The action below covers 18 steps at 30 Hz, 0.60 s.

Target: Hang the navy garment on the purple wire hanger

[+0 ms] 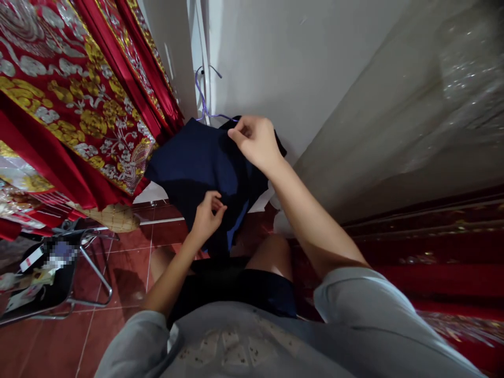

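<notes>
A dark navy garment (197, 163) hangs in front of me on a purple wire hanger (203, 100), its lower part falling in folds between my knees. My right hand (255, 139) is raised at the garment's upper right, thumb and fingertips pressed together in a pinch. Anything between those fingertips is too small to make out. Lower down, my left hand (207, 216) is in front of the cloth with fingers loosely curled and a gap between thumb and forefinger. Nothing shows in it. Whether either hand touches the fabric, I cannot tell.
Red embroidered cloth (90, 105) with gold and silver patterns hangs at the left. Below it, a metal-framed folding chair (92, 268) holds small items on red floor tiles (126, 283). A plastic-covered surface (394, 126) rises at the right, with a pale wall (283, 52) behind.
</notes>
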Available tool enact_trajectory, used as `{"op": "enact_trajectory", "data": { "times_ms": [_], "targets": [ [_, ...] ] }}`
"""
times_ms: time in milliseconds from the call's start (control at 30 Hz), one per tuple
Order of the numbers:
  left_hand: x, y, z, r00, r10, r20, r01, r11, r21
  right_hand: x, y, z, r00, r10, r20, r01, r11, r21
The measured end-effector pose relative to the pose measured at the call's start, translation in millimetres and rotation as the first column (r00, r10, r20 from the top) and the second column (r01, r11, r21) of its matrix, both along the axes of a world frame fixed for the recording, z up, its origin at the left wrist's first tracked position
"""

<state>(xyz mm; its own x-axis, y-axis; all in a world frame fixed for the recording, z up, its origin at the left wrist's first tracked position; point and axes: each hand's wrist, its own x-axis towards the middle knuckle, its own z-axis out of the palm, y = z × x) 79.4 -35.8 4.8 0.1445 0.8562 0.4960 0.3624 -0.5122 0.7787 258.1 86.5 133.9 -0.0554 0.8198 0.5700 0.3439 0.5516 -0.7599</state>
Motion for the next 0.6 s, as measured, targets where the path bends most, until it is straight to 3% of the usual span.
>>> {"op": "enact_trajectory", "data": {
  "times_ms": [100, 167, 267, 433, 533, 600],
  "targets": [
    [-5, 32, 46.1, 0.997, 0.079, -0.016, -0.074, 0.980, 0.186, -2, -16, -17, 0.964, -0.045, -0.262, -0.008, 0.980, -0.199],
    [-4, 55, 80.8, 0.991, 0.079, -0.107, -0.041, 0.948, 0.317, -6, -24, -22, 0.908, -0.061, -0.415, -0.072, 0.952, -0.298],
    [2, 82, 114.9, 0.963, 0.076, -0.259, 0.036, 0.915, 0.401, -12, -31, -23, 0.847, -0.037, -0.530, -0.156, 0.937, -0.314],
    [13, 89, 119.5, 0.935, 0.124, -0.332, 0.037, 0.898, 0.439, -25, -22, -41, 0.877, -0.045, -0.479, -0.079, 0.969, -0.236],
    [5, 81, 119.8, 0.951, 0.160, -0.265, -0.034, 0.904, 0.425, -40, -17, -78, 0.906, -0.081, -0.416, -0.045, 0.957, -0.286],
    [-12, 76, 121.4, 0.957, 0.154, -0.246, -0.052, 0.924, 0.378, -50, -22, -108, 0.903, -0.092, -0.420, -0.089, 0.916, -0.392]
  ]
}}
